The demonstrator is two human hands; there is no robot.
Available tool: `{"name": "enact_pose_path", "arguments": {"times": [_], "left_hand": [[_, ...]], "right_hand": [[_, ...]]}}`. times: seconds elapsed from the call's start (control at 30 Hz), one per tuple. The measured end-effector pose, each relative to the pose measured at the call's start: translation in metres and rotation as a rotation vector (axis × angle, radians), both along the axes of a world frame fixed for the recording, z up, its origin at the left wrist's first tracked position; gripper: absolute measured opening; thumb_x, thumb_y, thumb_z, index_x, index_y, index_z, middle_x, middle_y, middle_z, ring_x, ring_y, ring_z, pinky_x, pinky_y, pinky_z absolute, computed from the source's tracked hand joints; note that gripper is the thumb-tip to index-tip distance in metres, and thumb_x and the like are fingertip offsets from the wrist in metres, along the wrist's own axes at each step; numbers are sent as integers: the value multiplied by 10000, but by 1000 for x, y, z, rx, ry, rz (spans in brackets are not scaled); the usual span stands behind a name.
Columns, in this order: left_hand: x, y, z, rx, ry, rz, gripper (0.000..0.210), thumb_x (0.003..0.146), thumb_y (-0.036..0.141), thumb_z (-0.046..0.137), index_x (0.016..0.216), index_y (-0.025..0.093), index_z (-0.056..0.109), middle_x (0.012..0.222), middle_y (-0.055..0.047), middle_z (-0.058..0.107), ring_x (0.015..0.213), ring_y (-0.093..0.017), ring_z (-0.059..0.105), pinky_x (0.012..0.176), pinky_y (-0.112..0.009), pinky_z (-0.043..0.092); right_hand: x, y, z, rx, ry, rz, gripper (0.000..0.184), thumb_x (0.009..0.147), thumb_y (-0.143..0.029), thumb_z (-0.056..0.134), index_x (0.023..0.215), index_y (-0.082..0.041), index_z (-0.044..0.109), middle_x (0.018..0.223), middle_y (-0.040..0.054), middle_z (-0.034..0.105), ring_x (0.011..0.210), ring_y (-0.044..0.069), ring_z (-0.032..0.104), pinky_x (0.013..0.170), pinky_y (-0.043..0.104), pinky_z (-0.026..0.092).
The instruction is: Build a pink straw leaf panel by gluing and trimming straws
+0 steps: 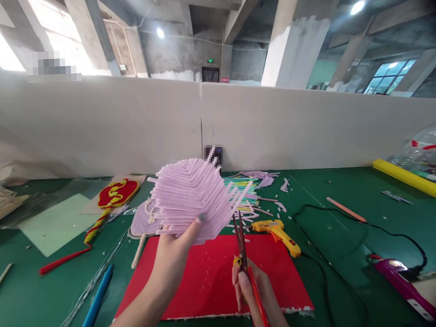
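Note:
My left hand (180, 237) grips a lilac fan-shaped piece (190, 193) made of fuzzy pipe-cleaner strips laid in a V pattern, its thumb on the front face. Several strip ends stick out past the piece's right edge. In my right hand (250, 278) is a pair of red-handled scissors (240, 242), blades pointing up and slightly parted, close to those loose ends. Below both hands lies a red mat (205, 280) with small scraps on it. Cut lilac, green and yellow strips (246, 193) are heaped behind the piece.
A yellow glue gun (279, 233) lies at the mat's right edge, its black cord trailing right. At left is a red and yellow fan (118, 192) with a tassel, near a blue tube (96, 304). A purple power strip (407, 288) sits at right. A pale partition (310, 130) closes the back.

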State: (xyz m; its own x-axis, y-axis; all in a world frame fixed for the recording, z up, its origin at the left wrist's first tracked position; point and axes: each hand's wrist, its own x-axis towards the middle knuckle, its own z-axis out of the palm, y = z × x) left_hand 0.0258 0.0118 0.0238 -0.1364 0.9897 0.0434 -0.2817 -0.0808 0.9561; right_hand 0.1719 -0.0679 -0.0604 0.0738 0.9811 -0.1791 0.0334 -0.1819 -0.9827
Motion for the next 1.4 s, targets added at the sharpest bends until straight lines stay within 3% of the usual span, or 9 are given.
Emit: {"name": "enact_pose_path", "arguments": {"times": [0.17, 0.4, 0.83, 1.1, 1.4], "left_hand": [[2, -3, 1, -40, 42, -80, 608, 604, 403, 821, 1140, 168, 655, 1030, -93, 728, 1018, -295, 652, 907, -374, 516], [7, -6, 4, -27, 90, -47, 567, 600, 423, 814, 1091, 175, 678, 986, -83, 739, 983, -296, 663, 893, -377, 523], [9, -9, 6, -82, 58, -122, 563, 545, 419, 840, 1033, 179, 695, 937, -85, 748, 989, -321, 665, 894, -424, 528], [8, -7, 2, -88, 47, -123, 591, 571, 413, 831, 1091, 180, 672, 972, -83, 744, 1001, -303, 664, 904, -400, 526], [8, -7, 3, -94, 50, -128, 595, 573, 412, 832, 1097, 180, 670, 996, -84, 740, 1017, -301, 659, 910, -390, 521]], "right_hand": [[0, 4, -5, -16, -15, 5, 612, 758, -789, 390, 802, -191, 512, 481, -42, 459, 378, 105, 458, 386, 209, 356], [-3, 2, 0, 26, -49, -78, 574, 801, -748, 384, 763, -190, 517, 490, -43, 457, 406, 99, 459, 410, 200, 377], [1, 5, 2, -18, 3, -71, 604, 719, -804, 447, 678, -206, 520, 517, -8, 512, 415, 126, 498, 400, 233, 389], [18, 22, -19, -191, 42, 128, 677, 640, -867, 422, 639, -199, 537, 443, -3, 523, 389, 129, 523, 388, 214, 378], [11, 15, -17, -129, -15, 31, 639, 706, -828, 410, 649, -200, 516, 440, -15, 505, 369, 114, 492, 377, 211, 349]]}}
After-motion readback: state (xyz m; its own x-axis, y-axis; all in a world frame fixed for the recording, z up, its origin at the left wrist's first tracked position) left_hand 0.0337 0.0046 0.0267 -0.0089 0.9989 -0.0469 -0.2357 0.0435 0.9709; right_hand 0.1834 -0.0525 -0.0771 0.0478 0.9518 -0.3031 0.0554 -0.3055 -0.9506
